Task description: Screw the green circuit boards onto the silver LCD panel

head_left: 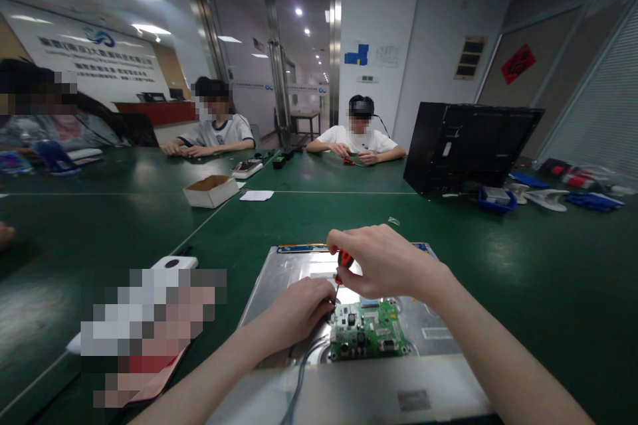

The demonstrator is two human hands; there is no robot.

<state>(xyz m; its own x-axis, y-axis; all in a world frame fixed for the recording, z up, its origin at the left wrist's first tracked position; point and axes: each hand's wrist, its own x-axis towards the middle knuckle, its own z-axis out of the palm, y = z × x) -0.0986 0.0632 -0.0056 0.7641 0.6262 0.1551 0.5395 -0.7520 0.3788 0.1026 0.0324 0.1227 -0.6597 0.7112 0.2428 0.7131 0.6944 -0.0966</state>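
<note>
My right hand (391, 259) grips a screwdriver (343, 260) by its red and black handle. The shaft points down at the upper left corner of a green circuit board (366, 332). At that corner, the bent fingers of my left hand (305, 309) are close together beside the screwdriver tip. Whatever they pinch is hidden. Under both hands lies a silvery metal panel (264, 289), with the board on it and a narrow blue strip (302, 249) along its far edge. A grey cable (300, 375) runs from the board's left side toward me.
A monitor with a black back (471, 146) stands at the right, near a blue tray (497, 201). On the green table (224, 232) are an open white box (212, 192), a paper (256, 196) and a white device (174, 263). Several people sit around the table.
</note>
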